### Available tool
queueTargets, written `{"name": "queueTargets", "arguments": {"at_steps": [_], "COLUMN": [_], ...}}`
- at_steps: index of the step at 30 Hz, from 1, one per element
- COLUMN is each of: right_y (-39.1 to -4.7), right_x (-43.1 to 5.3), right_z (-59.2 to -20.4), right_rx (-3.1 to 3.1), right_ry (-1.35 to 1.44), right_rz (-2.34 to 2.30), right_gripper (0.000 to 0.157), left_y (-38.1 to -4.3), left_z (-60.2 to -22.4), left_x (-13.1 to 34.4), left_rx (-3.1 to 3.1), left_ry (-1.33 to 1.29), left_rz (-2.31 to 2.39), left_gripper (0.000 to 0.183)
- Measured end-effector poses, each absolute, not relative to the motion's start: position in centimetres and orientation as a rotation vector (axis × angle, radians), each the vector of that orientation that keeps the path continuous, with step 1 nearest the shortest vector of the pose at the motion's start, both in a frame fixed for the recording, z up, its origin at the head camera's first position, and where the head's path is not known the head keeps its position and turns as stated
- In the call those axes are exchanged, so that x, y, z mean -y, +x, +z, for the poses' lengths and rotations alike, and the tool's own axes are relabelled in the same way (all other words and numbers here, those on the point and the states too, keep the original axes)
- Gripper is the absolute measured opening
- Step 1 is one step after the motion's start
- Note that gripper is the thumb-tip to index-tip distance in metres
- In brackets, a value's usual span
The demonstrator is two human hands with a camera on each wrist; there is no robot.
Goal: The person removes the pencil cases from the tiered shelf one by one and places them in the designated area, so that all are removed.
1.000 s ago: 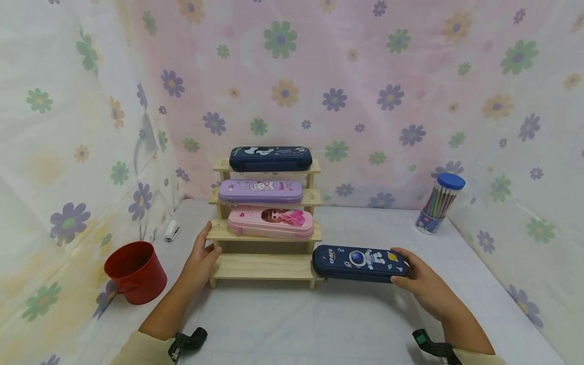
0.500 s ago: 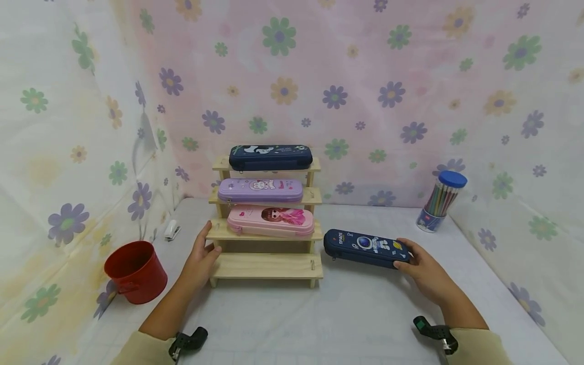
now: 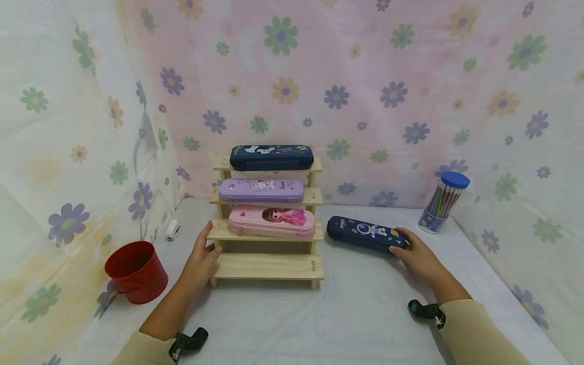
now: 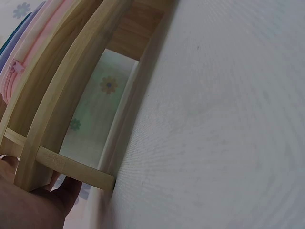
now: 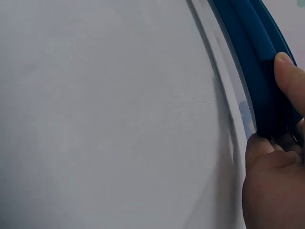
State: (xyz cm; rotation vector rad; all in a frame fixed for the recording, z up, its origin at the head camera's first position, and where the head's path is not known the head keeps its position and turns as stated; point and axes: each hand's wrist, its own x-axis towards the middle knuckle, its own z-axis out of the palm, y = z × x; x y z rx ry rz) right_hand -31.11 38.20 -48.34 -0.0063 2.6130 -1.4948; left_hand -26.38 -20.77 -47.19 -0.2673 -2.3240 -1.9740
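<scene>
My right hand (image 3: 417, 256) grips the right end of a dark blue space-print pencil case (image 3: 367, 233), its thumb along the near side. The case is right of a stepped wooden rack (image 3: 269, 266); in the right wrist view the thumb (image 5: 290, 78) presses the blue pencil case (image 5: 259, 71). My left hand (image 3: 198, 261) holds the rack's left end, and in the left wrist view its fingers curl round the rack's end (image 4: 71, 169). On the upper steps lie a navy panda pencil case (image 3: 271, 158), a lilac pencil case (image 3: 261, 190) and a pink doll pencil case (image 3: 271, 221).
A red metal bucket (image 3: 137, 274) stands left of my left forearm. Behind it lies a small white stapler-like object (image 3: 173, 230). At the back right stands a clear tub of pencils (image 3: 438, 205) with a blue lid. Flowered cloth walls enclose the white table (image 3: 360, 314).
My right hand has carried the space pencil case from the lowest step's right end backward and slightly right, off the rack. The left hand has stayed on the rack.
</scene>
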Motion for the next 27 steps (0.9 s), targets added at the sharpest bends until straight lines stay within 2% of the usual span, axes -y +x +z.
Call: {"name": "queueTargets", "arguments": {"at_steps": [8,15,27], "right_y": [-32.9,-34.2,-35.7], "right_x": [-37.6,-37.5,-38.5], "right_z": [-49.0,-48.5,-47.1], "right_rx": [-2.514,-2.514,-2.604], "right_ry": [0.006,0.054,-0.044], "right_rz": [-1.610,-1.513,-1.218], "right_gripper": [0.091,0.095,0.095], "left_y": [-26.1,-26.2,-26.5], "left_z": [-47.1,-46.8,-47.2], "left_x": [20.8,20.8,20.7], "left_rx": [2.320,2.354,2.362], "left_ry": [-0.253,-0.235,-0.227], "left_rz": [-2.007,-1.936,-1.934], "left_gripper": [0.073,0.073,0.073]}}
